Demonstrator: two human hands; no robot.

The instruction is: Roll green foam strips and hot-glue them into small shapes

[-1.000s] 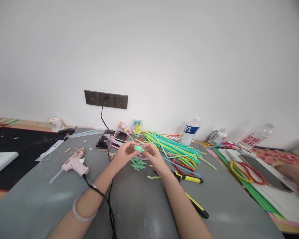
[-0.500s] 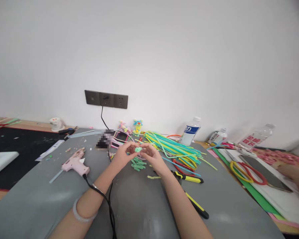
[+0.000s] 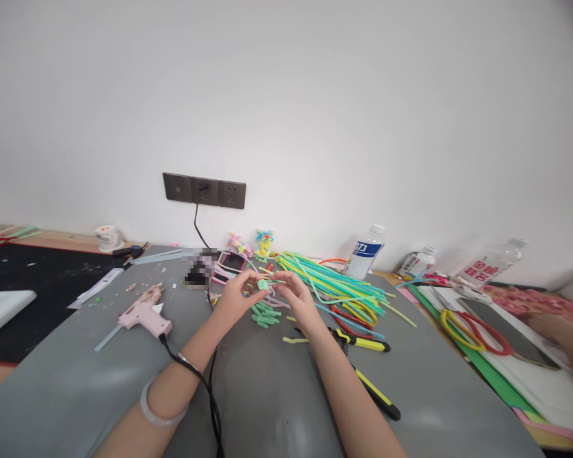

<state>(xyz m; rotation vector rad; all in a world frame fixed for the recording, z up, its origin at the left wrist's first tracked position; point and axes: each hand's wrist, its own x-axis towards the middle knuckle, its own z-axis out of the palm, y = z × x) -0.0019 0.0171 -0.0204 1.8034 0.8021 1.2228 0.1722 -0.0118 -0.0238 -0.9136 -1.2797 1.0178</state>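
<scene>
A small mint-green fuzzy piece (image 3: 263, 285) sits between the thumb and fingers of my left hand (image 3: 241, 296), above the desk. My right hand (image 3: 297, 302) is just to its right, thumb and fingers drawn together near the piece; whatever lies between those fingertips is too small to make out. Below both hands lies a pile of short green pipe-cleaner lengths (image 3: 265, 314). Long yellow and teal pipe cleaners (image 3: 334, 280) are heaped beyond my right hand. Yellow-and-black pliers (image 3: 367, 344) lie beside my right forearm, partly hidden by it.
A pink glue gun (image 3: 146, 313) lies at left, its black cable (image 3: 205, 381) passing over my left forearm. Two pipe-cleaner figures (image 3: 264, 245) stand by the wall. A bottle (image 3: 364, 251) leans at the back. Scissors (image 3: 477, 331) lie at right, near another person's hand (image 3: 549, 327).
The green piece has shifted slightly left and up with my left hand. My right fingertips have drawn a little away from it. The other person's hand at right moved slightly.
</scene>
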